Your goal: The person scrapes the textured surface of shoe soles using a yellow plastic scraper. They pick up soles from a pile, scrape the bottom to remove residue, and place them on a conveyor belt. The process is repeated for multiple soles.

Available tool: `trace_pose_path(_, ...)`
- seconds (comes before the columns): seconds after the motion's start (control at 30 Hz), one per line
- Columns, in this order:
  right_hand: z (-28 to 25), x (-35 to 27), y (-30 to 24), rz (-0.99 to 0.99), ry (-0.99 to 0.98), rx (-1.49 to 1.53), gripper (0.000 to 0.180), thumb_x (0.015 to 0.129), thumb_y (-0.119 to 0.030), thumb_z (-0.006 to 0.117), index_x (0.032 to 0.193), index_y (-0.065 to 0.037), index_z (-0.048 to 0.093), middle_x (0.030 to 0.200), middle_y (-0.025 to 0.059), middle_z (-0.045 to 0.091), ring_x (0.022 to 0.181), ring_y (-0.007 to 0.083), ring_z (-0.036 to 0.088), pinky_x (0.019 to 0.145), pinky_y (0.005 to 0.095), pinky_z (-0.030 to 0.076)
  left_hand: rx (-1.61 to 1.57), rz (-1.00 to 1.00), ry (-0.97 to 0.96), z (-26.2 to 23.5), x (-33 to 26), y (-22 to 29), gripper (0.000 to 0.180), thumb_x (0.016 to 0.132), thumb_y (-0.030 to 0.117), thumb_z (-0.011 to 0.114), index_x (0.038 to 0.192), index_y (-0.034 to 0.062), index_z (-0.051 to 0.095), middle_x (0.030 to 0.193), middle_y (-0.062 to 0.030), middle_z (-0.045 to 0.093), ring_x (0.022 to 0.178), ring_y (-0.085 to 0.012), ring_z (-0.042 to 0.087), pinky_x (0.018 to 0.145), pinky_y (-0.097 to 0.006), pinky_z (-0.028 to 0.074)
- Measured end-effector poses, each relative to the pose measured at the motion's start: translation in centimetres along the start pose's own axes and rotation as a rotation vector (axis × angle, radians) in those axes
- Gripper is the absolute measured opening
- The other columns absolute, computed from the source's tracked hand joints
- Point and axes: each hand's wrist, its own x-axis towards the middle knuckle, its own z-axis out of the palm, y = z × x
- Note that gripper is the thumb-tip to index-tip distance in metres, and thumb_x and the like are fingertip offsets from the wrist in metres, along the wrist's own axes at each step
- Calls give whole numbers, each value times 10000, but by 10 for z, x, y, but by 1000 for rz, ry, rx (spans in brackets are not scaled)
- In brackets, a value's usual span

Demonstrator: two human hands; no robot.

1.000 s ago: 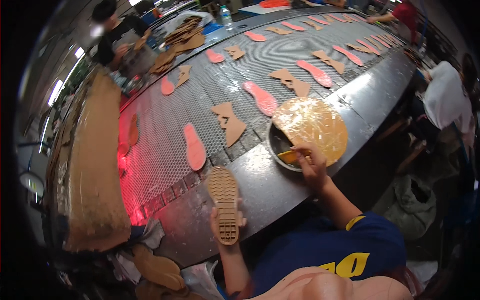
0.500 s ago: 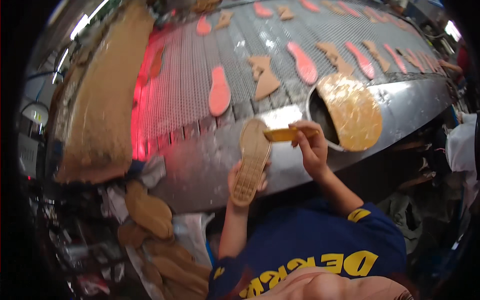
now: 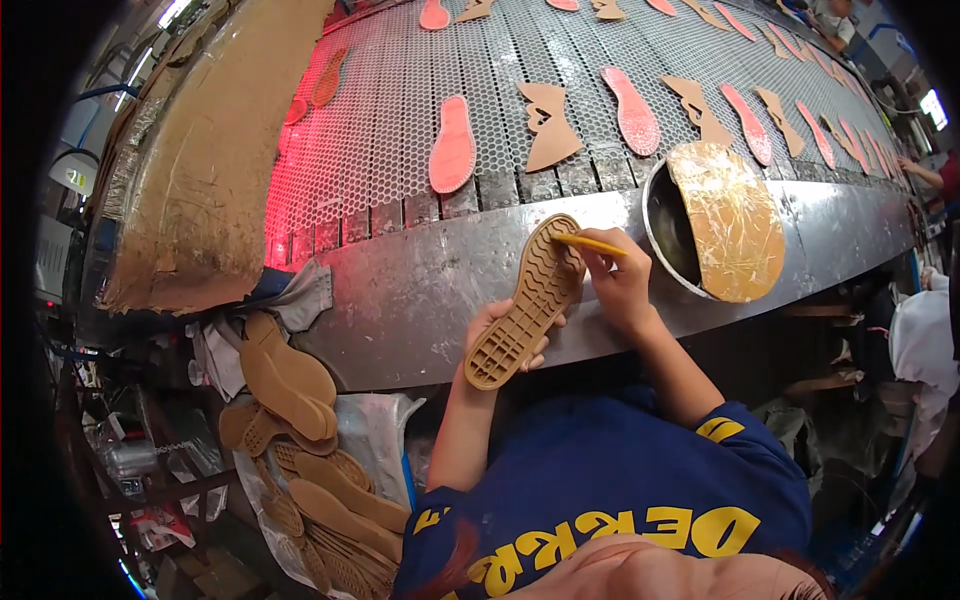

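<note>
My left hand (image 3: 484, 326) is closed around the middle of a tan shoe sole (image 3: 524, 318), thumb on one edge and fingertips on the other. The sole tilts up to the right; wavy ridges cover its forefoot and a grid of hollows fills its heel. A thin yellow brush (image 3: 598, 244) is pinched in my right hand (image 3: 622, 288), its tip at the sole's forefoot. Just right of that hand stands a round metal pot (image 3: 652, 205), partly covered by a glue-smeared tan board (image 3: 735, 225).
A metal ledge (image 3: 400, 300) borders a mesh conveyor (image 3: 360, 150) carrying pink insoles (image 3: 453, 145) and tan cut pieces (image 3: 560, 142). Cardboard (image 3: 200, 190) covers the left side under red light. More soles (image 3: 290, 378) lie piled at lower left. Another person's arm (image 3: 922, 172) reaches in at far right.
The sole has turned, its forefoot end swinging right and its ridged face coming into clearer view. The brush has tilted and moved onto the forefoot. The view has shifted slightly.
</note>
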Motion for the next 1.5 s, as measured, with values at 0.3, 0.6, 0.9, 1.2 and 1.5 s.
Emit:
trace_pose_path(0.3,1,-21,-2,291,-154,238,222,829,-45,700,1051,-43,696,924,87,718,766,110,652,655,248,506,-71,25,25,-2,0,-4,625,983,406,329,1430,-31,334,1268,-363,493,604,-325,583,521,-420,534)
trace_pose_path(0.6,5,-21,-15,127,-236,151,230,839,46,647,1054,-29,671,969,94,702,798,120,654,638,261,506,-9,51,82,-5,-1,-6,638,994,413,299,1459,-24,289,1296,-394,443,574,-314,585,488,-396,528)
trace_pose_path(0.9,12,-35,-35,55,-174,-4,235,825,35,658,1039,-57,691,853,110,666,717,195,635,634,311,500,92,152,259,-1,3,-15,479,1007,328,363,1356,7,428,1137,-242,631,721,-296,701,509,-378,603)
trace_pose_path(1.2,10,-31,-26,314,-186,301,195,877,34,625,1057,-19,679,927,69,710,812,105,653,702,247,523,-17,116,63,-18,7,-10,481,994,388,369,1251,13,527,975,-193,669,720,-308,675,594,-428,572)
trace_pose_path(1.5,10,-36,-52,304,-418,444,196,860,75,621,1032,1,676,1013,62,691,926,138,650,814,275,534,-181,125,-221,-34,6,-12,488,997,330,342,1340,12,479,1216,-241,605,974,-316,668,819,-448,565)
